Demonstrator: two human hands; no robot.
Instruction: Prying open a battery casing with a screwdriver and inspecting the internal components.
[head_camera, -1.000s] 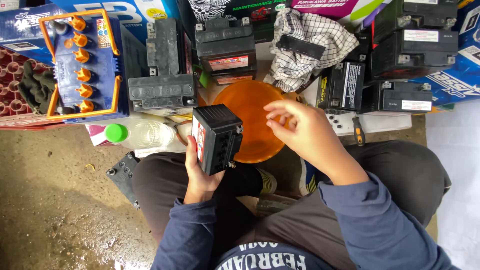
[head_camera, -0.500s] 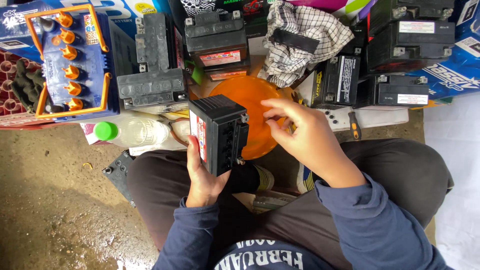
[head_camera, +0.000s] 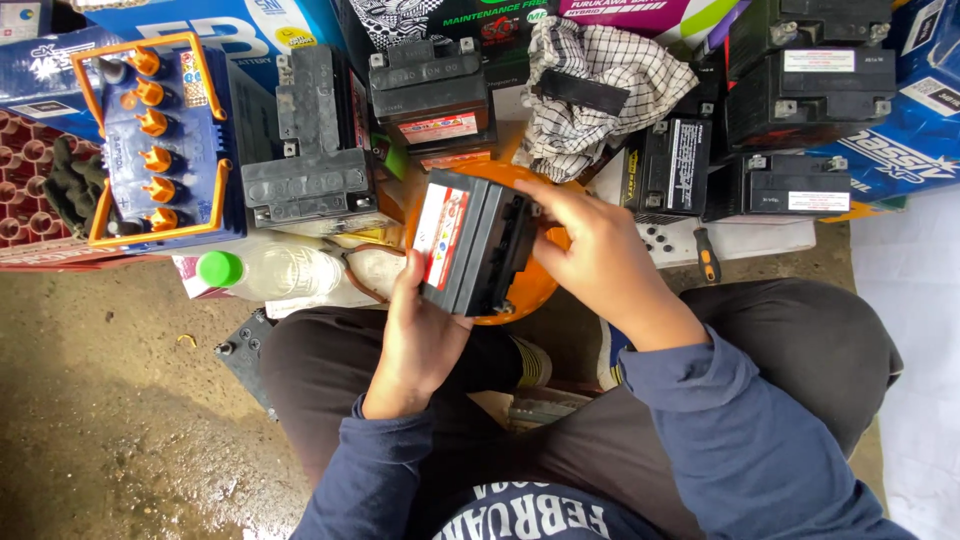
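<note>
Head view: small black battery (head_camera: 470, 243) now tipped on its side over the orange bowl (head_camera: 545, 285) — left hand (head_camera: 420, 340) clasps its lower end, right hand (head_camera: 590, 245) has closed onto its top; checked cloth (head_camera: 590, 95) and more batteries lie behind

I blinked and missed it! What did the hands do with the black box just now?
The left hand tipped the battery over, so its red-and-white label now faces up. The right hand, which hovered above the orange bowl, came down onto the battery's far side. The batteries behind and the bottle stayed put.
</note>
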